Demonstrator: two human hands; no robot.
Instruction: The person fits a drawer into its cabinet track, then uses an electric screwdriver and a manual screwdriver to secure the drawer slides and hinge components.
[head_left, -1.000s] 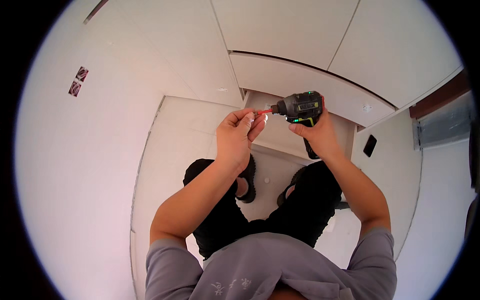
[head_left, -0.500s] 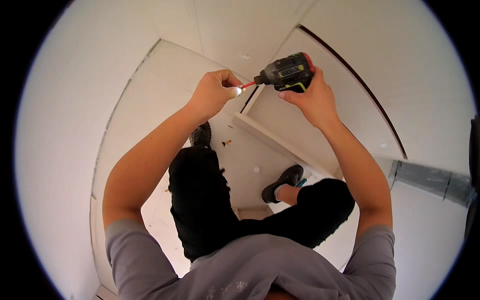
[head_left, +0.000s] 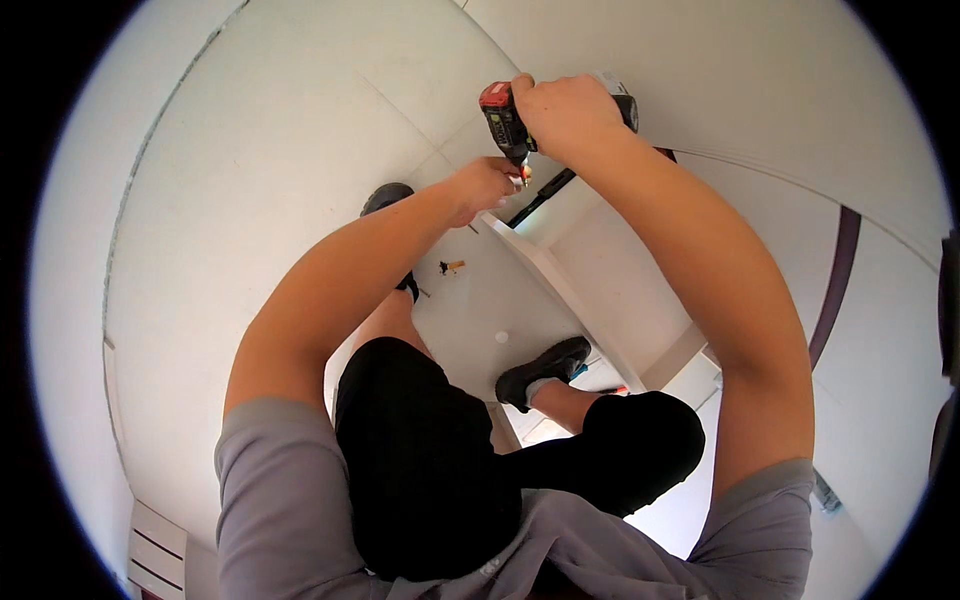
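Observation:
My right hand [head_left: 565,115] is wrapped round the grip of a black and red cordless drill [head_left: 506,126], its nose turned down toward the cabinet panel. The drill's work light brightens the tip, where my left hand [head_left: 486,188] is closed in a pinch. Between those fingertips is something small that I cannot make out, right by the drill's bit. Just below and to the right of the fingers runs the upright edge of a pale board [head_left: 545,262].
A dark strip [head_left: 542,198] lies beside the board's far end. My shoes [head_left: 543,372] rest on the pale floor panel, near some brown debris [head_left: 453,267] and a small white disc [head_left: 501,338]. A large pale panel [head_left: 250,200] spreads to the left.
The drill has swung from pointing left to pointing down and shifted left. My left hand has moved right, toward the board's end, and my body leans further forward.

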